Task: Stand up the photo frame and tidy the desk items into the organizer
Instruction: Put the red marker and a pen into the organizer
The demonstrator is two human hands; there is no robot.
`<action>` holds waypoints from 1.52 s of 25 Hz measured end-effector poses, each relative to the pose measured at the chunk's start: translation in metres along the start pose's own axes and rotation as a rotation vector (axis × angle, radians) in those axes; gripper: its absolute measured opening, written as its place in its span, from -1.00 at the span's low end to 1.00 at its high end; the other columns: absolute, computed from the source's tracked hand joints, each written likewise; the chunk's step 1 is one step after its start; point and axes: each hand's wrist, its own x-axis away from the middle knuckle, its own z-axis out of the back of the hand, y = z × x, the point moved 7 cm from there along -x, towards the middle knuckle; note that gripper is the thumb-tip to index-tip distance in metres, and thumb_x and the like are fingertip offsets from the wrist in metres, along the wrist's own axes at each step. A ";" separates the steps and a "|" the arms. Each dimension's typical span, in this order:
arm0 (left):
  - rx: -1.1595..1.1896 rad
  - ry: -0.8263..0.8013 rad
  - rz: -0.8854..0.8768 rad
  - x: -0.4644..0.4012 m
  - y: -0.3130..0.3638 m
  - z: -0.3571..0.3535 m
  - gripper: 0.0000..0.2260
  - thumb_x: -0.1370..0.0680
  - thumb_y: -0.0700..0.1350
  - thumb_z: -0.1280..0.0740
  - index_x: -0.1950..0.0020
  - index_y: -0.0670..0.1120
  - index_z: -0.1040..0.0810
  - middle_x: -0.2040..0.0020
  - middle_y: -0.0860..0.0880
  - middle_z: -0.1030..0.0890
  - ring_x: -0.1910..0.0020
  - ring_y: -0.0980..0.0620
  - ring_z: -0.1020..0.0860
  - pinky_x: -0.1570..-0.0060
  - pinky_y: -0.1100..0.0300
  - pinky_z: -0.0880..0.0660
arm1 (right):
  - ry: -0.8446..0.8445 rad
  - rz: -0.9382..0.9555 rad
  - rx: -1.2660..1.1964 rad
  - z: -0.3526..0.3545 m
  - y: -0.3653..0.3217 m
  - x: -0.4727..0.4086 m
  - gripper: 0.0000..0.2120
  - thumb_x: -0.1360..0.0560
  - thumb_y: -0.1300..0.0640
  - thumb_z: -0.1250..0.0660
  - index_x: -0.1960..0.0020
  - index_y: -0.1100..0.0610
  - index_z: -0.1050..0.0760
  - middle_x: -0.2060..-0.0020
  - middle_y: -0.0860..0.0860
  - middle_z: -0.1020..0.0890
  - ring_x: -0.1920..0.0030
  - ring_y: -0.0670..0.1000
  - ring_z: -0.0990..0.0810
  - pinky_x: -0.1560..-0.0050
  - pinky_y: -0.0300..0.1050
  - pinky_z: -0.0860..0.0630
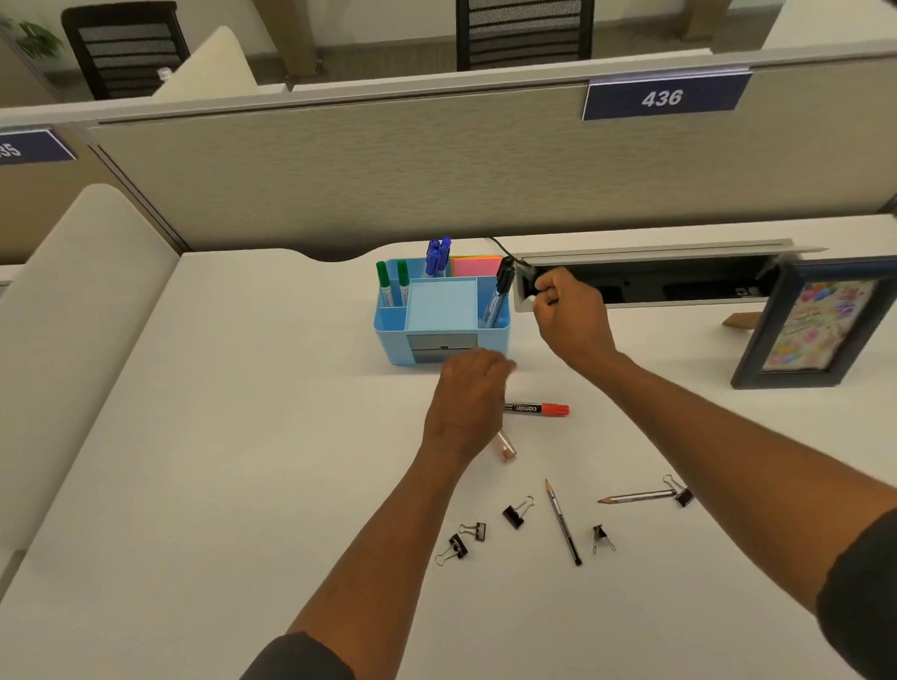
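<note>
- Nearest us, small black binder clips with wire handles (518,512) lie scattered on the white desk (235,452), among two grey pencils: one (563,522) pointing to 12 o'clock, the other (638,496) pointing to 9 o'clock, its blunt end touching a clip.
- Our left hand (470,403) hovers palm down, fingers loosely curled, over the near end of a black marker with a red cap (537,409); we read "camlin" on its barrel. Whether the fingers touch it, we cannot tell.
- Just at 6 o'clock of that marker lies a small clear pinkish piece (505,446), too blurred to name.
- Our right hand (571,316) is curled, pinching something small and white at the fingertips, just at 3 o'clock of the light blue plastic organizer (441,335).
- We see green, blue and black markers standing in the organizer's compartments, with pink sticky notes (476,266) at the back.
- At 3 o'clock, well apart, the dark-rimmed photo frame (821,323) stands upright with a colourful balloon picture.
- On the partition (377,178), blue plates read "435" (4,149) and "436" (662,97).
</note>
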 end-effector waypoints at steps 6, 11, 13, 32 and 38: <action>-0.023 -0.176 -0.059 0.003 0.025 -0.031 -0.74 -0.56 -0.08 -0.36 -0.24 -0.03 -0.57 -0.16 -0.05 -0.62 -0.15 -0.06 -0.50 -0.19 -0.01 -0.36 | -0.198 -0.149 0.028 -0.021 0.049 0.061 -0.70 -0.53 0.11 -0.38 -0.23 0.10 -0.45 -0.12 0.04 -0.60 -0.06 0.03 -0.59 -0.08 -0.16 -0.50; -0.098 -0.214 -0.073 -0.004 0.034 -0.039 -0.73 -0.56 -0.08 -0.35 -0.27 -0.04 -0.54 -0.19 -0.05 -0.58 -0.17 -0.07 -0.46 -0.24 0.00 -0.31 | -0.231 -0.119 0.084 -0.028 0.065 0.094 -0.66 -0.54 0.11 -0.36 -0.29 0.08 -0.42 -0.20 0.03 -0.56 -0.17 0.05 -0.52 -0.20 -0.10 -0.45; -0.135 -0.243 -0.066 -0.004 0.034 -0.046 -0.72 -0.56 -0.10 -0.36 -0.28 -0.03 -0.52 -0.20 -0.06 -0.58 -0.18 -0.08 -0.45 -0.27 -0.02 -0.29 | -0.254 -0.099 0.083 -0.029 0.070 0.099 -0.64 -0.53 0.12 -0.37 -0.30 0.10 -0.42 -0.21 0.04 -0.56 -0.19 0.07 -0.52 -0.23 -0.07 -0.46; 0.027 0.044 -0.006 -0.022 0.036 -0.008 -0.74 -0.44 -0.15 -0.50 -0.10 -0.05 -0.60 0.06 -0.08 -0.65 0.11 -0.04 -0.54 0.02 0.07 -0.44 | -0.116 -0.226 -0.385 0.011 0.056 0.089 -0.86 -0.57 0.11 -0.32 -0.12 0.10 -0.49 0.08 0.05 -0.65 0.21 -0.02 -0.67 0.22 -0.30 -0.60; 0.102 0.174 0.166 -0.030 0.015 0.026 -0.72 -0.48 -0.09 -0.46 -0.18 -0.08 -0.59 -0.03 -0.09 -0.64 0.00 -0.06 -0.57 -0.04 0.09 -0.51 | -0.052 -0.087 -0.336 0.020 0.001 0.056 -0.82 -0.56 0.09 -0.33 -0.13 0.12 -0.52 0.06 0.02 -0.66 0.18 -0.07 -0.66 0.20 -0.34 -0.59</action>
